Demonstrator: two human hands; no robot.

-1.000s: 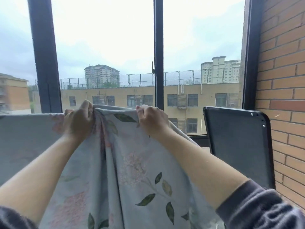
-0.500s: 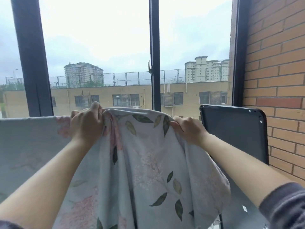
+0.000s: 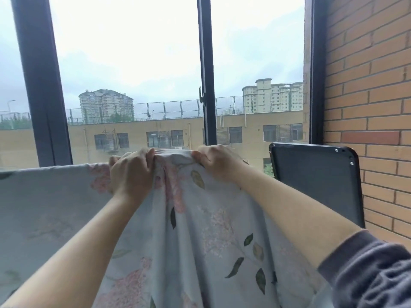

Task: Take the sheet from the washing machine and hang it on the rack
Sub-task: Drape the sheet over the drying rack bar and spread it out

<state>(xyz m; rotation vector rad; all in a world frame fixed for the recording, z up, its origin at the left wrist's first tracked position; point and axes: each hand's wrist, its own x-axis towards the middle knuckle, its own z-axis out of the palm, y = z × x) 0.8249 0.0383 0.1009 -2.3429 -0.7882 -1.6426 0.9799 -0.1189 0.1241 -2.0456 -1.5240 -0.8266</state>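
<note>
One floral sheet (image 3: 200, 223) is held up before a tall window (image 3: 208, 63).
Its bunched top edge is clutched by the left hand (image 3: 130, 172) and the right hand (image 3: 216, 162); one dark panel (image 3: 315, 181) and one brick wall (image 3: 367, 85) are seen right of them.

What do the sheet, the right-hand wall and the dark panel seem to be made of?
Sheet: thin matt cloth, floral print; it drapes and bunches. Wall: matt orange brick, pale mortar joints. Dark panel: hard, smooth, faintly shiny, rounded corners with screws; plastic or metal, unclear.
</note>
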